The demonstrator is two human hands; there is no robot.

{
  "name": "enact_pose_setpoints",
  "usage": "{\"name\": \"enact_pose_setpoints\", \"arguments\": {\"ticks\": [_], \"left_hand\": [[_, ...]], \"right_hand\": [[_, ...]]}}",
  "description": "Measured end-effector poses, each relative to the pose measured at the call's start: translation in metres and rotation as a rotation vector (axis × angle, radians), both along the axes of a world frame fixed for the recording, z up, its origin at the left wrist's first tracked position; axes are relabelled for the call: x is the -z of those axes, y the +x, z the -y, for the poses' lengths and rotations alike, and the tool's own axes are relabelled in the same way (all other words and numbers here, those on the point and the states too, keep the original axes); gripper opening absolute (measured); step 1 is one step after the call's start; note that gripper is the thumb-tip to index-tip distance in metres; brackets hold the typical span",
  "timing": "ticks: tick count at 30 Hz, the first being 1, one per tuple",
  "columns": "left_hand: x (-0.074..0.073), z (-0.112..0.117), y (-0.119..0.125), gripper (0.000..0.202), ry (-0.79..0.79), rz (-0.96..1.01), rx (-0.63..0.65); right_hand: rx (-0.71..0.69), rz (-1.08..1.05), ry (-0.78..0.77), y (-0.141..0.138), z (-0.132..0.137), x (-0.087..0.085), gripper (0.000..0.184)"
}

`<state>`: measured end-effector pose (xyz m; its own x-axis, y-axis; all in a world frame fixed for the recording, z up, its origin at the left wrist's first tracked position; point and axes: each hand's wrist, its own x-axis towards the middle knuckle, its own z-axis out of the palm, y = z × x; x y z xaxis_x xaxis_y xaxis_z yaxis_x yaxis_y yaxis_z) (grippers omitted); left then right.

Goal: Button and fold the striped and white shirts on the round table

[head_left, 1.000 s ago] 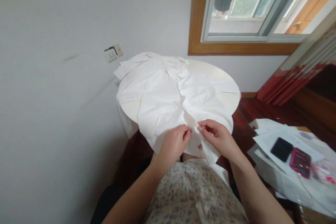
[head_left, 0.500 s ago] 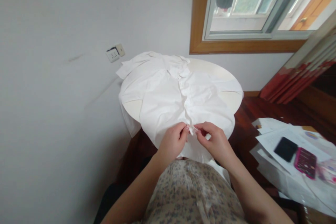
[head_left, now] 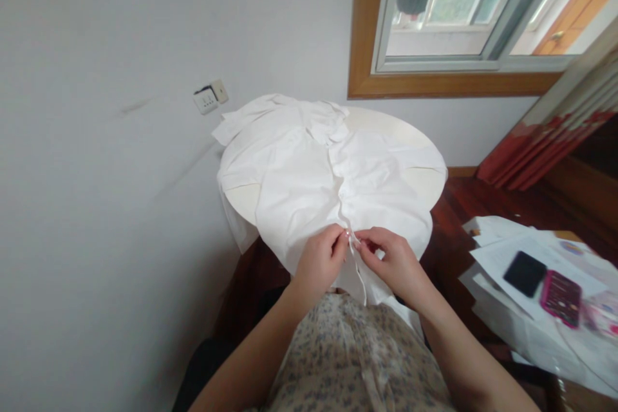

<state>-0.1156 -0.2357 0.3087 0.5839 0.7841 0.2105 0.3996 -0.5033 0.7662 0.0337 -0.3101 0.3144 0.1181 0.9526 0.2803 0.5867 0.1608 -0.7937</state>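
Observation:
A white shirt lies spread over a round white table, its front opening running down the middle toward me. Near the lower hem, my left hand pinches the left edge of that opening between thumb and fingers. Opposite it, my right hand pinches the other edge, so the fingertips of both hands nearly meet. Any button or buttonhole between them is too small to make out. Below my hands the shirt's front edge hangs down past the table toward my body.
To the right, a low surface holds papers, a black flat object and a pink-cased phone with a cable. A wall socket is at the left. A window and a red-and-cream curtain stand behind.
My fingertips have come closer together on the shirt's opening. Its lower front edge now hangs visibly below my hands.

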Motion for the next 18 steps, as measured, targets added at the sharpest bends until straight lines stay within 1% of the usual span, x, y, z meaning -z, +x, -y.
{"name": "enact_pose_setpoints", "arguments": {"ticks": [2, 4, 6, 8, 10, 12, 15, 18], "left_hand": [[0.002, 0.000, 0.000, 0.031, 0.025, -0.015, -0.028], [0.004, 0.000, 0.001, 0.032, 0.040, -0.023, -0.047], [0.005, 0.001, 0.001, 0.033, 0.030, -0.017, -0.050], [0.006, 0.001, 0.002, 0.035, -0.005, 0.007, -0.031], [0.007, 0.001, 0.003, 0.036, -0.054, 0.044, -0.002], [0.008, 0.001, 0.003, 0.036, -0.084, 0.080, 0.015], [0.008, 0.001, 0.004, 0.037, -0.088, 0.086, 0.002], [0.007, 0.001, 0.004, 0.038, -0.061, 0.062, -0.019]], "right_hand": [[-0.026, -0.076, -0.019, 0.001, 0.000, 0.000, 0.019], [-0.105, -0.171, -0.045, 0.004, 0.001, 0.000, 0.026], [-0.193, -0.238, -0.075, 0.010, 0.000, 0.001, 0.031], [-0.238, -0.256, -0.104, 0.017, -0.004, 0.003, 0.030], [-0.228, -0.236, -0.108, 0.024, -0.008, 0.005, 0.027], [-0.187, -0.183, -0.078, 0.027, -0.013, 0.008, 0.024], [-0.132, -0.098, 0.020, 0.027, -0.017, 0.011, 0.020], [-0.108, -0.068, 0.096, 0.023, -0.018, 0.012, 0.018]]}}
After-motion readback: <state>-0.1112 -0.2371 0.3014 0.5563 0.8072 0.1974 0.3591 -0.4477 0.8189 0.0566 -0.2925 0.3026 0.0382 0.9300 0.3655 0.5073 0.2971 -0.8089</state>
